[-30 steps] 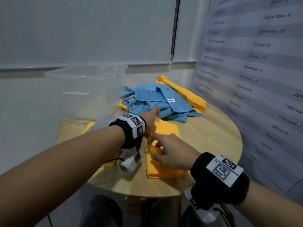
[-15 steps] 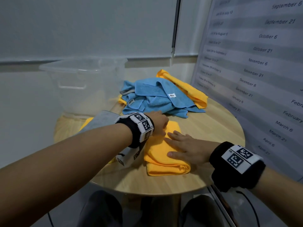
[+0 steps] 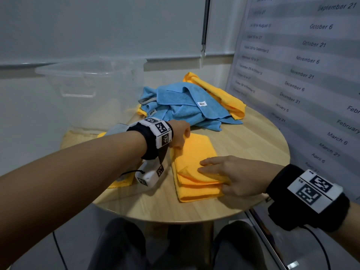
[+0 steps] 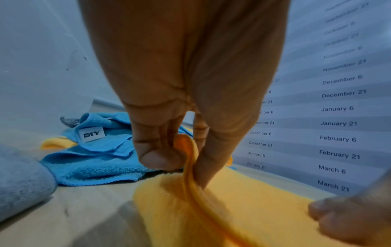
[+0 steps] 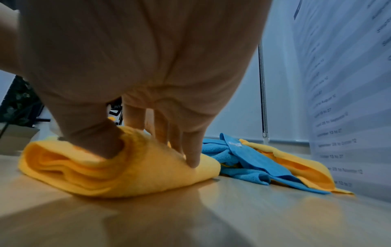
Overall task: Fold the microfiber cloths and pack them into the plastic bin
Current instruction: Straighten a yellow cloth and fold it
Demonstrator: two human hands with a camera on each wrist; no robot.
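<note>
A folded orange cloth [image 3: 194, 152] lies on the round wooden table [image 3: 253, 152]. My left hand [image 3: 183, 141] pinches its far left corner, and the left wrist view shows the orange edge [image 4: 188, 150] between thumb and finger. My right hand [image 3: 212, 177] holds the near right edge. Its fingers lie flat on top and its thumb [image 5: 101, 143] is tucked into the layers of the orange cloth [image 5: 127, 175]. The clear plastic bin [image 3: 87, 84] stands at the back left; its inside is hard to make out.
A loose pile of blue cloths [image 3: 181, 106] and another orange cloth [image 3: 220, 94] sits at the back of the table. Under my left forearm lie a grey cloth [image 3: 116, 128] and an orange one [image 3: 120, 183]. A calendar poster [image 3: 302, 75] covers the right wall.
My right hand has slid back to the cloth's near right edge and its thumb has gone into the layers. My left hand stays at the far left corner.
</note>
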